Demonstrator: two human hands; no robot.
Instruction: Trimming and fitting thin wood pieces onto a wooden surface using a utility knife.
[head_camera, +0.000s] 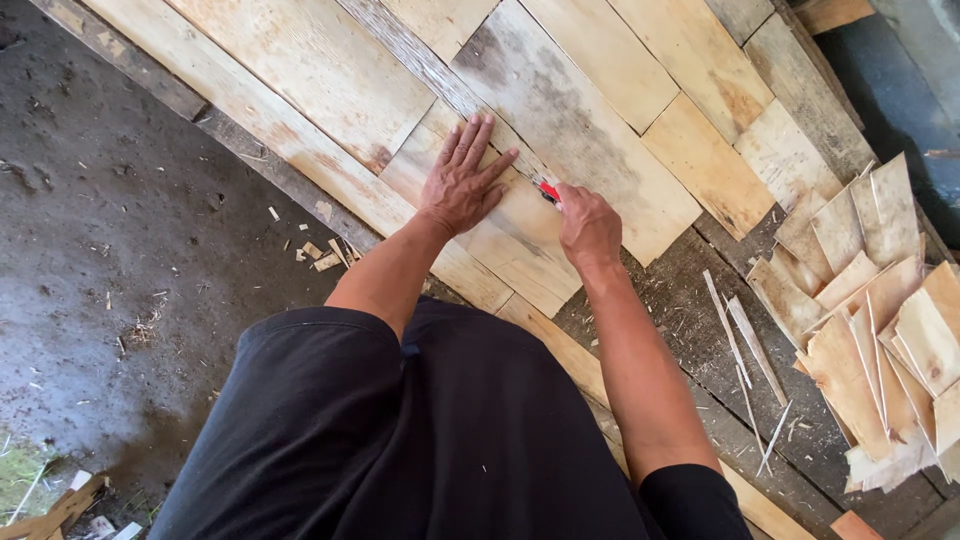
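Fingers of left hand (462, 183) lie spread flat on rough wood shingle (520, 225); right hand (587, 225) grips red knife (549, 190), pointing up-left.

Open room is left over the dark floor (110, 230) at the left; the right side is crowded by a shingle pile (880, 310) and loose splinters (745, 350).

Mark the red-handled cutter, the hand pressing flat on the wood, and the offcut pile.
red-handled cutter (549, 190), head view, on the red handle showing above the fist.
left hand (462, 180), head view, on the back of the hand.
offcut pile (880, 320), head view, on a pale sheet mid-pile.
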